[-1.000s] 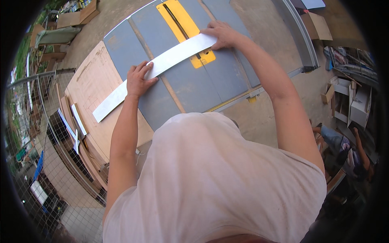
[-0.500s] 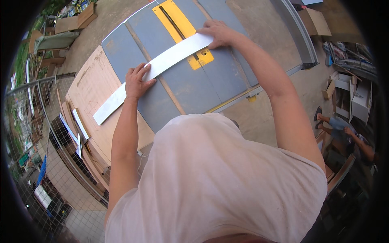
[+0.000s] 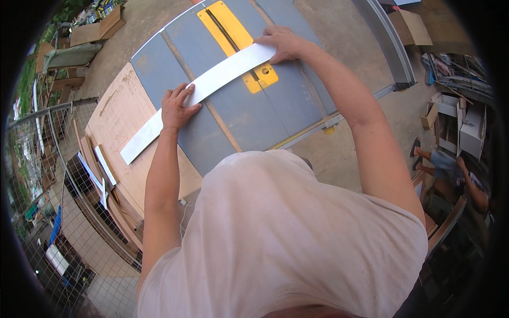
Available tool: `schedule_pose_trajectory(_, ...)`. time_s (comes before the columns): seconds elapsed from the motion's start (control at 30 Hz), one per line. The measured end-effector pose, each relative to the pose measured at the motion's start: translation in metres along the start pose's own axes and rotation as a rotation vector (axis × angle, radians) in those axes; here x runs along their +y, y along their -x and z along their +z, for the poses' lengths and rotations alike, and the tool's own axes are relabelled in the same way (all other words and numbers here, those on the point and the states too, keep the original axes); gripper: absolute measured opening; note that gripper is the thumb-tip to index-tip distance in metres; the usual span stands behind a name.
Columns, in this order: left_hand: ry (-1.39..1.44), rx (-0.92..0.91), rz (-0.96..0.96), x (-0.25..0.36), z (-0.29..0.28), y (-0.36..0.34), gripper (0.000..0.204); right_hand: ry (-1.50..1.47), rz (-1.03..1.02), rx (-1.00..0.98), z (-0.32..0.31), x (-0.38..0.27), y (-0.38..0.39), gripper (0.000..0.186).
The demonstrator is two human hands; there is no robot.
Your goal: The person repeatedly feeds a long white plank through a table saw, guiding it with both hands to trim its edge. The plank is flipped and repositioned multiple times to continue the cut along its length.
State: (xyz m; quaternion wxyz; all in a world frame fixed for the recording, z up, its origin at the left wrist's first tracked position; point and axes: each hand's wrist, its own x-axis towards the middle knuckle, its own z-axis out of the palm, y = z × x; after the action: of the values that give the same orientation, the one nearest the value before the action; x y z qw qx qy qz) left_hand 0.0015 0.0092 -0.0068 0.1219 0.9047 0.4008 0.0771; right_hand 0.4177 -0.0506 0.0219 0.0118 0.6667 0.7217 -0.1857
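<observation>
A long white board (image 3: 222,73) lies slantwise across the grey table saw (image 3: 238,119), over its yellow insert plate (image 3: 261,78). Its left end rests over a plywood side panel (image 3: 119,114) beside the saw. My left hand (image 3: 178,108) grips the board near its middle, fingers over the far edge and thumb on the near side. At the right end, my right hand (image 3: 283,43) grips the board, with fingers over its far corner and thumb by the near one. The board hides part of the slot in the insert plate; I cannot make out a blade.
A grey metal fence rail (image 3: 384,42) stands at the saw's right side. Narrow wood and white offcuts (image 3: 106,165) lean at the left by a wire mesh fence (image 3: 58,132). Another person (image 3: 450,167) sits at the far right near white drawer boxes (image 3: 472,130).
My hands and the white board keep nearly the same place; the whole view shifts only slightly. The person at the right has moved an arm.
</observation>
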Motion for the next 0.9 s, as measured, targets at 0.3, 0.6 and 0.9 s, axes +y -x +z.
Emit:
schedule_pose_trajectory(0.3,0.0,-0.014,-0.005,0.003,-0.006,-0.006,0.069,0.001,0.048,0.005,0.002,-0.001,-0.006,0.083)
schedule_pose_trajectory(0.6,0.004,0.03,0.02,-0.003,-0.003,-0.008,0.066,-0.022,-0.013,0.009,-0.003,0.004,-0.013,0.08)
schedule_pose_trajectory(0.9,0.02,0.018,0.017,-0.012,0.001,-0.012,0.066,-0.008,0.014,-0.01,-0.01,-0.001,-0.013,0.082)
